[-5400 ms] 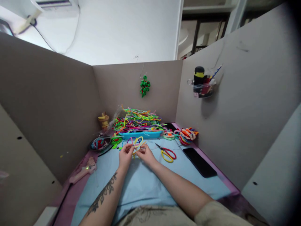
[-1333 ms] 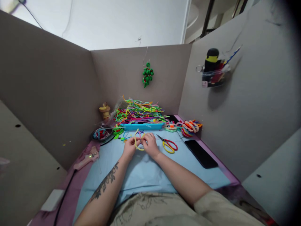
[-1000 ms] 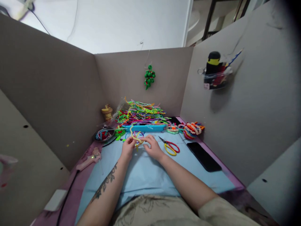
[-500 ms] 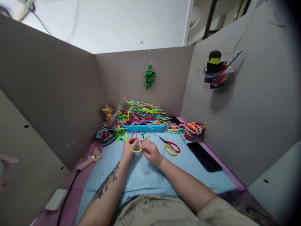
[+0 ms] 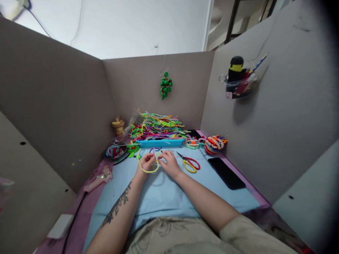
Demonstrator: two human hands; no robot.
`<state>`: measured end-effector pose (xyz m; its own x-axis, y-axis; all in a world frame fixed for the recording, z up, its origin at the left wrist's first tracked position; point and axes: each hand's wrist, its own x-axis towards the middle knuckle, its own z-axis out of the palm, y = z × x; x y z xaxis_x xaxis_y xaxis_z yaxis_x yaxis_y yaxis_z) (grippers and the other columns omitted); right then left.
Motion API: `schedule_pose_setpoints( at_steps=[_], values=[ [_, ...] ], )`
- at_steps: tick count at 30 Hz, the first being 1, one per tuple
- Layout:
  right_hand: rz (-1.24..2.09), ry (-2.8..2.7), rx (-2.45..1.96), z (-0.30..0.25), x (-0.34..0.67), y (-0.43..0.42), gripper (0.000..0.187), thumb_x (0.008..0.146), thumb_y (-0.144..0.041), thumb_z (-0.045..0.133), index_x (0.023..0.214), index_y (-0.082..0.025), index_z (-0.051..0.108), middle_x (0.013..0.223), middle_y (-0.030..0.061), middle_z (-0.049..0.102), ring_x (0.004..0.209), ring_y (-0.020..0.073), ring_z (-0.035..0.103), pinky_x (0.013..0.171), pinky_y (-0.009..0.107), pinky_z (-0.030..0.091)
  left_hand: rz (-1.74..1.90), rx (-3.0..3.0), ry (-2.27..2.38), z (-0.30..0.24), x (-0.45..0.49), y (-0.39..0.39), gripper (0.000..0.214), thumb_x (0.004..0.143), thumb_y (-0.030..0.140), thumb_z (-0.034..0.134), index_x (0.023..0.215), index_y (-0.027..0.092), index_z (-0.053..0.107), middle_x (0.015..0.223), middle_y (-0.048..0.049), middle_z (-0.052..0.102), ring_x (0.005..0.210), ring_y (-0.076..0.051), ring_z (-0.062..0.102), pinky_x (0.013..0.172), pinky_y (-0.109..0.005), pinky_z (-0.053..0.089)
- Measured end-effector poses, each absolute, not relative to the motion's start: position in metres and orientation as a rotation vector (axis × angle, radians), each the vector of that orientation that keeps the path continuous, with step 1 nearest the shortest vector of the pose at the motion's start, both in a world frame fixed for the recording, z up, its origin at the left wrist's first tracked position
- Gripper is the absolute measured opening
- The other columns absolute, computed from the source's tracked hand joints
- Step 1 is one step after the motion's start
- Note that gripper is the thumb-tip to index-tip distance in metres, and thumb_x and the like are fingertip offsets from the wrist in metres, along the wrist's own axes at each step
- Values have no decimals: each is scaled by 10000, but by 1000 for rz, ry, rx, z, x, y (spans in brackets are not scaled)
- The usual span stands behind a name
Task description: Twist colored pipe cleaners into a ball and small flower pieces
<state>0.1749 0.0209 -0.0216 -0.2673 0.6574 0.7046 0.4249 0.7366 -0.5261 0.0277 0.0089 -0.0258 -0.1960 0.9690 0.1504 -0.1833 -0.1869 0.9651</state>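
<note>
Several fuzzy pipe cleaners are bunched in my left hand [image 5: 145, 163], its fingers closed around them over the blue sheet [image 5: 159, 194]. A yellow pipe cleaner [image 5: 148, 171] curves in a wide loop below the fingers. Pink, purple and blue strands stick out beyond the hands. My right hand [image 5: 171, 164] is close beside the left, thumb and fingers pinched at the right side of the yellow loop. Its fingertips partly hide the strands. To the right lie scissors [image 5: 191, 164] with one red and one yellow handle.
Behind the hands, a blue tray [image 5: 160, 143] carries a heap of colourful pipe cleaners [image 5: 159, 125]. A phone [image 5: 226, 173] lies at right, a pink glue gun [image 5: 99, 180] at left, near a dark bowl [image 5: 116, 151]. Grey panels [image 5: 159, 77] stand on three sides.
The yellow pipe cleaner now shows as a rounder, fuller loop. My right hand has turned, its fingers pointing further forward. Orange ends seen earlier by it are hidden. The whole view has shifted slightly.
</note>
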Motion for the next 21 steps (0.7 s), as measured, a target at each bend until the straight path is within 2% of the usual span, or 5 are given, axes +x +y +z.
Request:
schedule_pose_setpoints(
  at_steps=[5,10,14,18,21],
  values=[
    [228,-1929,-883,-25,173,21,129,713,-145,582,815,-211,627,866,48,541,899,197,454,827,346,370,1485,1109,1061,-23,31,5,350,569,347,722,825,136,606,679,-37,649,551,-126,581,520,-227,433],
    [306,-1895,-839,-28,170,23,146,703,-150,603,828,-218,636,839,37,538,886,190,464,820,346,367,1531,1151,1112,-26,30,7,321,579,327,710,802,132,585,675,-31,638,575,-133,589,569,-245,453],
    [456,-1784,-852,-30,168,26,67,651,-221,669,688,-200,618,776,14,523,810,169,483,774,327,382,1535,1259,1149,-29,29,9,290,586,306,701,785,139,573,644,-4,604,580,-118,572,577,-228,443],
    [624,-1662,-911,-32,169,28,207,615,-289,689,563,-176,524,673,-11,490,706,146,487,683,282,395,1502,1379,1096,-31,30,8,270,629,326,670,799,148,559,676,-2,593,600,-110,565,581,-214,434],
    [610,-1634,-955,-32,169,29,229,583,-314,701,667,-181,536,721,-6,505,726,157,485,688,285,399,1495,1361,1096,-30,30,8,289,634,329,668,826,147,550,654,2,580,583,-110,563,572,-216,439]
  ],
)
